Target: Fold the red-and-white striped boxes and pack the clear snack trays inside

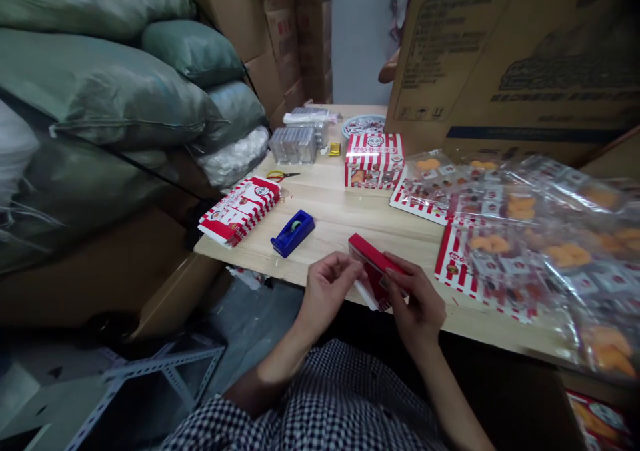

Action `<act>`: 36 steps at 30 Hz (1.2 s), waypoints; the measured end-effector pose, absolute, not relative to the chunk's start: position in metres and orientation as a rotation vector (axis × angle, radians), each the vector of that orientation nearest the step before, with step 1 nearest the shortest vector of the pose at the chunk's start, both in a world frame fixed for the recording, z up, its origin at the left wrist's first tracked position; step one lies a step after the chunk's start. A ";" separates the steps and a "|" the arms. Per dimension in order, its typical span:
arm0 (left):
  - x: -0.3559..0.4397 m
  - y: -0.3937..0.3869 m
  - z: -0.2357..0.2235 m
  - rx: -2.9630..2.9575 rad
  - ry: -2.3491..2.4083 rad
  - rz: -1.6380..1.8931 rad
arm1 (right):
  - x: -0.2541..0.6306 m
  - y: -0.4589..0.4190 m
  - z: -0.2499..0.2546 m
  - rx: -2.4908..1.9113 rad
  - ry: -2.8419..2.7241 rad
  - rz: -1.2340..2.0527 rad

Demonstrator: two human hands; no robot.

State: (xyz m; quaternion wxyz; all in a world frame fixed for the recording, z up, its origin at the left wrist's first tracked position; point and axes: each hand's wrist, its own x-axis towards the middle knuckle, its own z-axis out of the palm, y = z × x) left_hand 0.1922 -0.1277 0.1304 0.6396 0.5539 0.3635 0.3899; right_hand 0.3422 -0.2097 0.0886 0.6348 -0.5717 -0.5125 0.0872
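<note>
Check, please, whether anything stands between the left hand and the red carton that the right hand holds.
Nothing visible stands between them: the left hand has its fingertips right at the red carton, which the right hand holds. The blue tape dispenser lies beyond the left hand, outside this gap.

Red box [371, 261], tilted, between both hands.

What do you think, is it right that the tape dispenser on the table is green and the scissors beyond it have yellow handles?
The colour is wrong: the head view shows a blue tape dispenser on the table, with the yellow-handled scissors beyond.
</note>
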 end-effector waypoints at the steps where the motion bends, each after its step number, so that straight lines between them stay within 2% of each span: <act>1: 0.202 -0.131 0.134 1.222 0.791 0.857 | 0.342 -0.210 0.088 -1.310 -1.190 0.206; 18: 0.218 -0.124 0.113 1.096 0.804 0.735 | 0.366 -0.201 0.117 -1.337 -1.451 0.388; 29: 0.214 -0.096 0.073 1.539 1.164 1.058 | 0.376 -0.214 0.114 -1.313 -1.175 0.463; 36: 0.200 -0.069 0.051 1.556 0.633 0.423 | 0.397 -0.213 0.055 -1.264 -0.398 0.510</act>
